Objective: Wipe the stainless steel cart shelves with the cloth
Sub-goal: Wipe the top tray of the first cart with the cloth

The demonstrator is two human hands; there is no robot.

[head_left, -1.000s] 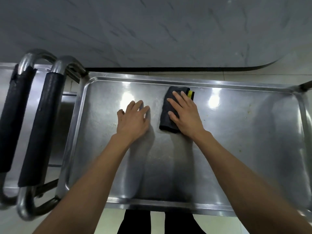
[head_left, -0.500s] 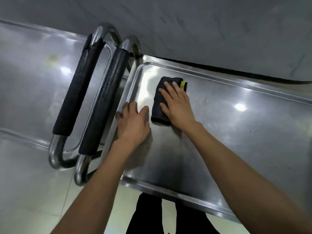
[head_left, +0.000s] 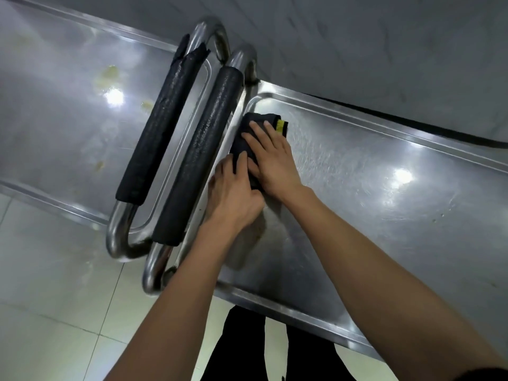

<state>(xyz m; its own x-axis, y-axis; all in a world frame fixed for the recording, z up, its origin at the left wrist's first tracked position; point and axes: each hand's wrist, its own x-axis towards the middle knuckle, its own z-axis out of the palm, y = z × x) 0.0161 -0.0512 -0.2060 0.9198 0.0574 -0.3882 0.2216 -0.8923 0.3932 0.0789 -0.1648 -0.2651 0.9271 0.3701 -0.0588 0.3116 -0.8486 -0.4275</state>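
A grey, faintly veined marble-look wall (head_left: 357, 37) runs along the top, meeting pale glossy floor tiles (head_left: 55, 312) with thin grout lines. A second stainless steel cart (head_left: 68, 119), its top spotted with yellowish stains, stands at left, its foam-padded tubular handle (head_left: 162, 127) lying just beside another padded handle (head_left: 200, 152). Overhead lamps throw bright white glints on the metal surfaces.
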